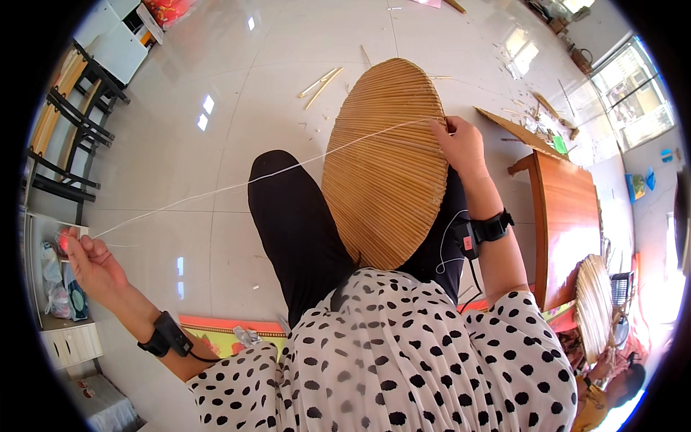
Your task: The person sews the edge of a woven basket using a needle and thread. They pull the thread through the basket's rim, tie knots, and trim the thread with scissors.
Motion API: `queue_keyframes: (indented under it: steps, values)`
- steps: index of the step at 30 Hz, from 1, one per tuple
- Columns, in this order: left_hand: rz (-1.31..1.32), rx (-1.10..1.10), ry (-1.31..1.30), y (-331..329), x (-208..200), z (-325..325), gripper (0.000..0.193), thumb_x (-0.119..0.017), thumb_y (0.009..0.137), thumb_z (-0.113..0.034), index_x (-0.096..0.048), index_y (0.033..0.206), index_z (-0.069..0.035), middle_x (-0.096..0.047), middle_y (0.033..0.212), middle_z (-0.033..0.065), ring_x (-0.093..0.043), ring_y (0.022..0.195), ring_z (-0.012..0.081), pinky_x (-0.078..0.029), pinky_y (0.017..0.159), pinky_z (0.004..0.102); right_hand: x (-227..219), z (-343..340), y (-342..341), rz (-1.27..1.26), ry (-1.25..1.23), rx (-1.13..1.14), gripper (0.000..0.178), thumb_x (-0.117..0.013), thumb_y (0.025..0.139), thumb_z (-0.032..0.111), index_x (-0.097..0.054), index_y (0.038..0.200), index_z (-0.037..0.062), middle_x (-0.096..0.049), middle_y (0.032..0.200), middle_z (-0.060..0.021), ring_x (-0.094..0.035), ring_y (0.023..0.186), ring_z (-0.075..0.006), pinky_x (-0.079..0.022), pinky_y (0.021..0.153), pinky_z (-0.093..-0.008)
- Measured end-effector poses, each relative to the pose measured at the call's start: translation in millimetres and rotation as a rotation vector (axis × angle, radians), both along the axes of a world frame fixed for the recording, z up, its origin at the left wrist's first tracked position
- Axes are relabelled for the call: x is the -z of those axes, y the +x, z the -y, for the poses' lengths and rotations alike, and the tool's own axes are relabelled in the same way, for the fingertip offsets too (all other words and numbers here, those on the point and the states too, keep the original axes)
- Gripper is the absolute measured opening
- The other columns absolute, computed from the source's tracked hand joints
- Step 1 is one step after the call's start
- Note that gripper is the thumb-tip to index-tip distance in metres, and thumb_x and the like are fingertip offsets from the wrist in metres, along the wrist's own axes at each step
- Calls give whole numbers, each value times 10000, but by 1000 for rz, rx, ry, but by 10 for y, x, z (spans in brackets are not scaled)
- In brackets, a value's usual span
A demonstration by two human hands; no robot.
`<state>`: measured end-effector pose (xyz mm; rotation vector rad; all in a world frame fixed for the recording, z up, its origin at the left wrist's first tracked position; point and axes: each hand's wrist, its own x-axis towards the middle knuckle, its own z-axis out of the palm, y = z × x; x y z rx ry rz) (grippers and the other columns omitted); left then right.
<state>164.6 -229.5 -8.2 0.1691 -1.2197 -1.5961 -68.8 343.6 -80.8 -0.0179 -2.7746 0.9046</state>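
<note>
White thread, ribbed oval panel

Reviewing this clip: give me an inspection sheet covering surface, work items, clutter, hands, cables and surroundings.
Surface: glossy tiled floor.
Work items: tan ribbed disc over the person's lap; white thread stretched across it.
Clutter: loose stalks beyond the disc; scraps farther right.
Hands: left hand pinches the thread out to the side; right hand grips the disc's rim.
Cables: black cable from the right wrist device.
Surroundings: black-framed chairs left; wooden furniture and another person right.
</note>
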Motion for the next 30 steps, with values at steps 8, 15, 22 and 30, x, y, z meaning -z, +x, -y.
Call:
queue_keyframes:
  steps: [8, 15, 22, 30]
  values:
    - [164, -47, -94, -226, 98, -755, 256, -567, 1001, -118, -601, 1223, 4, -609, 916, 19, -428, 610, 27, -332, 496, 170, 70, 602, 231, -216, -254, -186, 315, -675, 863, 197, -659, 1100, -11, -647, 919, -166, -632, 723, -287, -517, 705, -371]
    - [507, 210, -655, -512, 157, -1931, 232, -619, 905, 29, -707, 1104, -52, -652, 741, -13, -496, 559, 33, -398, 508, 182, -175, 1185, 301, -303, -296, -494, 283, -676, 848, 87, -650, 1104, -30, -587, 840, -140, -559, 700, -247, -457, 648, -348]
    - [474, 483, -811, -642, 423, -2364, 294, -645, 885, 20, -684, 1171, -33, -715, 856, 91, -577, 593, 97, -461, 559, 220, -276, 1237, 662, -155, -266, -618, 293, -682, 835, 59, -645, 1110, -33, -598, 868, -130, -560, 671, -210, -460, 621, -308]
    - [478, 411, -867, -811, 607, -2387, 314, -681, 850, 17, -685, 1158, -44, -718, 873, 124, -621, 589, 172, -497, 567, 249, -324, 1471, 964, -179, -163, -483, 272, -721, 817, 70, -670, 1075, -1, -646, 884, -135, -623, 654, -208, -512, 590, -306]
